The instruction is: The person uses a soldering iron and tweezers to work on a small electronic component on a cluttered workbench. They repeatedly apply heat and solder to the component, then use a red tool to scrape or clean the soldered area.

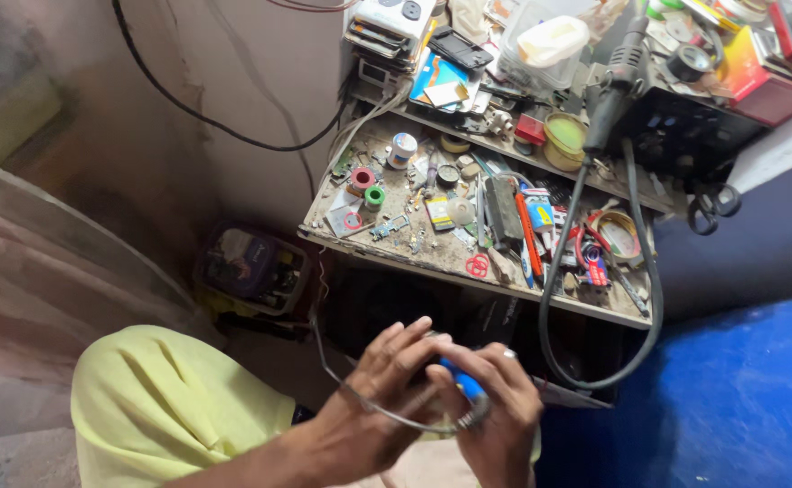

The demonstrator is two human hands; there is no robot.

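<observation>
1. Gripping a blue-handled tool (462, 380) between both hands, low in front of the workbench (432, 258); held close to the body, probably to steady fine work.
2. Left hand (387, 398) curled with fingers bent over the top of the tool, thumb side pressed toward the right hand; closed around it rather than spread, though exactly how tightly could not be told.
3. Right hand (495, 407) wrapped from the other side, fingers folded over the blue handle, touching the left hand.
4. Looped under both hands, a thin grey wire (387, 411), running up toward the bench edge; likely attached to the tool, but the join stayed hidden by the fingers.
5. Crowded above on the bench: a red tape roll (361, 178), a green tape roll (374, 196), a white solder spool (402, 148), a red-handled screwdriver (529, 237), small loose parts.
6. Hanging in front of the bench, a thick black flexible shaft (595, 298) of a rotary tool (617, 77), looping down just right of the hands, near enough to snag.
7. Lying below the bench to the left, a box of odd parts (249, 264); draped over the knee, yellow cloth (161, 398).
</observation>
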